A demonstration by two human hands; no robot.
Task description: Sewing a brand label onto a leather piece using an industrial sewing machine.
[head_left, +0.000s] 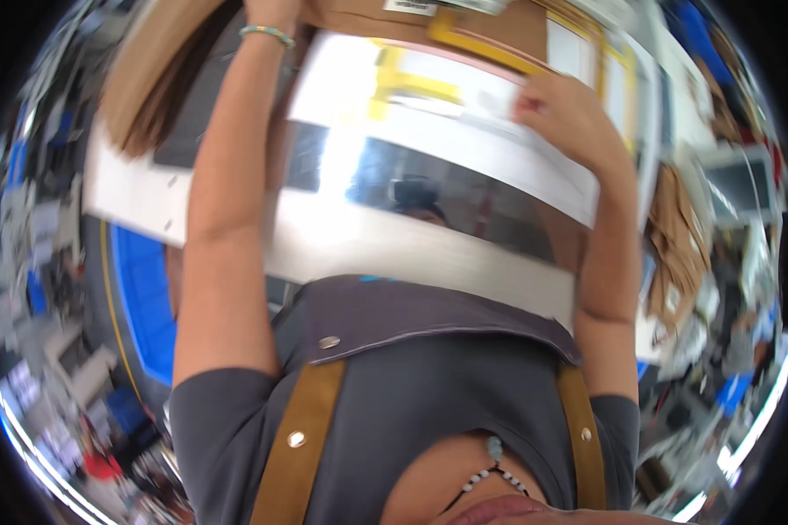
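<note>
Before me on the white table (411,249) lies a flat glossy panel (517,210), mirror-like, with bright reflections across it. My right hand (565,118) is at the panel's far right, beside a yellow-edged strip (481,44). Its fingers are curled closed; whatever they may hold is too blurred to name. My left hand (274,10) reaches to the far side by brown cardboard (350,14). The upper picture edge cuts off its fingers, so its grip is hidden.
A large brown cardboard piece (136,96) stands at the left, next to a dark flat surface (193,122). Below the table's left side is a blue bin (144,297). Folded brown paper or cardboard (677,245) and a grey-framed screen-like object (735,184) are at the right.
</note>
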